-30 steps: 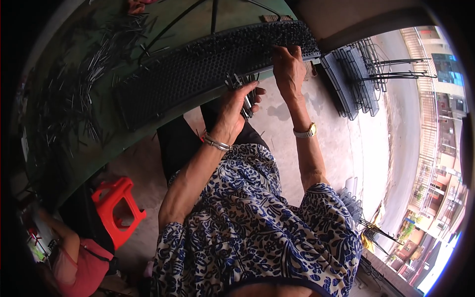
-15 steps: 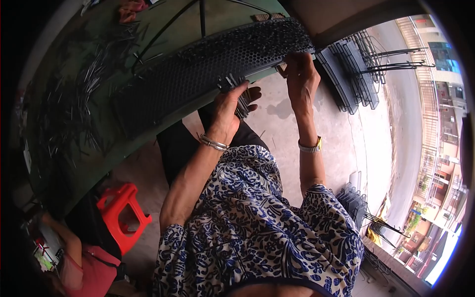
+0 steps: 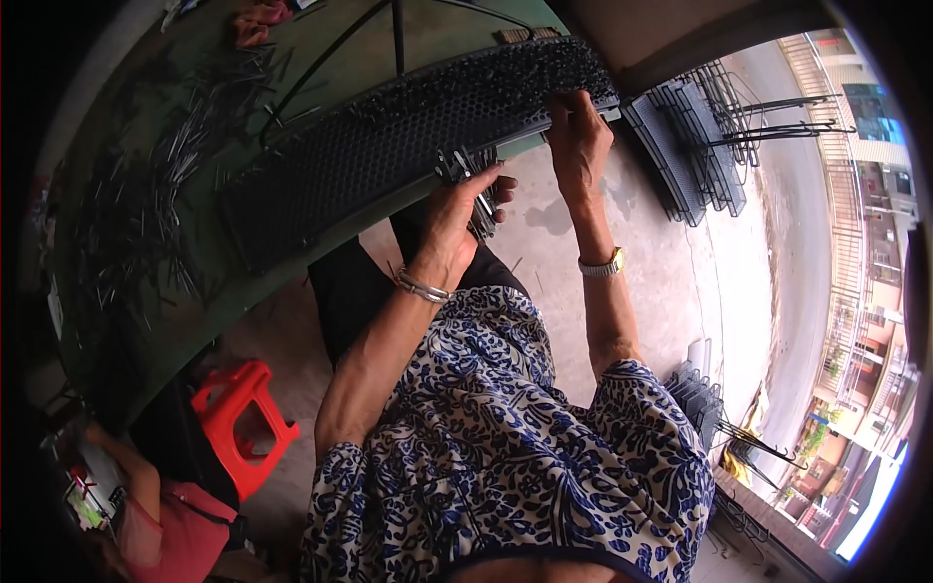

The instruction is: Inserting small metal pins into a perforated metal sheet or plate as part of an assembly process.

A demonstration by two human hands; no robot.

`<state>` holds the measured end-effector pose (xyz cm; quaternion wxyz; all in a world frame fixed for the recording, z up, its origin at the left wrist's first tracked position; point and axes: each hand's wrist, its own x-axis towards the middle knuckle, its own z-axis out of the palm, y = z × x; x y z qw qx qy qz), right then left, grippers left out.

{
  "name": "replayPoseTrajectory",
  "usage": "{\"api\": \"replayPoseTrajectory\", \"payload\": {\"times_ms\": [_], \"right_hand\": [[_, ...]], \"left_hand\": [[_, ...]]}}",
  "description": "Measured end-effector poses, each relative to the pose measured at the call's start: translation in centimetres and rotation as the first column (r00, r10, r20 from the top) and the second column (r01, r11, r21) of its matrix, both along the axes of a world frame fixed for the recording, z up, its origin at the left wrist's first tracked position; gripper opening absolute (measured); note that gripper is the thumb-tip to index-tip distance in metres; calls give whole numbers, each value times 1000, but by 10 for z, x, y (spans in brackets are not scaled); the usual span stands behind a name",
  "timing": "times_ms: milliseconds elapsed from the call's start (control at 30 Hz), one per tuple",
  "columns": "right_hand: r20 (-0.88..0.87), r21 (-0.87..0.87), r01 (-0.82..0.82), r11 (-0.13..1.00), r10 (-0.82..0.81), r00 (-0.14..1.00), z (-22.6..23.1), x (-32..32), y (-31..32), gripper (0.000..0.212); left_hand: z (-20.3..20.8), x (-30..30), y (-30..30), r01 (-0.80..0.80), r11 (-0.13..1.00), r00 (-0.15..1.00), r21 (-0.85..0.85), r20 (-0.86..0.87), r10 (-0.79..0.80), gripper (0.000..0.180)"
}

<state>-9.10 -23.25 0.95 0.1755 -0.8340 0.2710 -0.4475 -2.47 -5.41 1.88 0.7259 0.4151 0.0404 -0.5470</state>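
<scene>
My left hand [image 3: 460,214] is closed round a bundle of thin dark metal strips [image 3: 484,209], their ends sticking out past the thumb. Just beyond it lies a long black perforated panel [image 3: 360,160] on the green table. Small dark pieces [image 3: 505,78] crowd the panel's far right part, while its left part shows bare holes. My right hand [image 3: 580,146] is over the panel's right front edge with its fingers pinched together. Whatever sits between those fingertips is too small or hidden to make out.
Many loose metal strips [image 3: 175,155] are strewn over the green table [image 3: 194,325] at left. Black wire racks [image 3: 685,146] stand on the floor at right. A red plastic stool [image 3: 248,428] is at lower left, near another person in a pink top [image 3: 190,530].
My right hand has shifted a little left and away from me along the panel's edge. My left hand, with the strips, has moved slightly right.
</scene>
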Motion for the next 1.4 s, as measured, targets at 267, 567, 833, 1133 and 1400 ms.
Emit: {"api": "replayPoseTrajectory", "payload": {"times_ms": [267,567,833,1133,1400], "right_hand": [[-34,220,-51,974,60,998,6,-3,-5,7],[-228,45,-4,999,14,974,9,-4,3,8],[-348,-61,118,991,-132,928,12,-2,10,10],[-270,475,-70,877,221,937,41,-14,36,22],[-12,873,-331,359,693,721,52,-16,40,18]], "left_hand": [[2,-7,1,-14,1000,1000,-13,-12,14,18],[2,-10,5,-12,1000,1000,4,7,11,19],[4,-8,5,-18,1000,999,-2,45,18,22],[4,-5,7,-34,999,997,5,65,33,20],[4,2,12,41,999,993,35,111,-44,19]]}}
